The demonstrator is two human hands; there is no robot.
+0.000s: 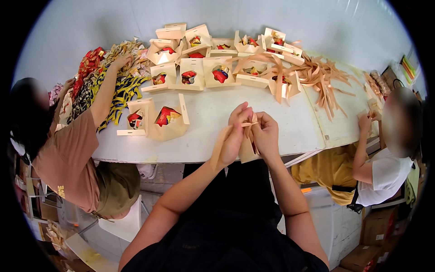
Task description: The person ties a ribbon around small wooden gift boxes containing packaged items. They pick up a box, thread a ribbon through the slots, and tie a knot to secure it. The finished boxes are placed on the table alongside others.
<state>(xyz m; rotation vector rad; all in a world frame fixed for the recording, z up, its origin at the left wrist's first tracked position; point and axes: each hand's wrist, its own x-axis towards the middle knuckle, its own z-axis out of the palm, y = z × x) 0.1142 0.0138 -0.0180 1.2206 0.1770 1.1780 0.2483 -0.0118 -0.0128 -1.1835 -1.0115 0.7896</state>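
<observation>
My left hand (235,136) and my right hand (267,134) are close together over the table's front edge, fingers pinching a peach satin ribbon (220,144). Between them the ribbon crosses in a loop or knot, partly covered by my fingers. One loose length hangs down over my left palm and wrist. Below the crossing, a small cream paper box (247,153) shows between my hands; most of it is hidden. Beyond my hands, several open cream boxes (217,72) with red and gold wrapped sweets stand in rows.
Two filled open boxes (170,131) stand front left on the white table (210,105). Loose ribbons (326,76) are heaped at right, some draped over boxes. A person at left reaches into piled wrapped sweets (119,81). Another person at right handles a small pale item.
</observation>
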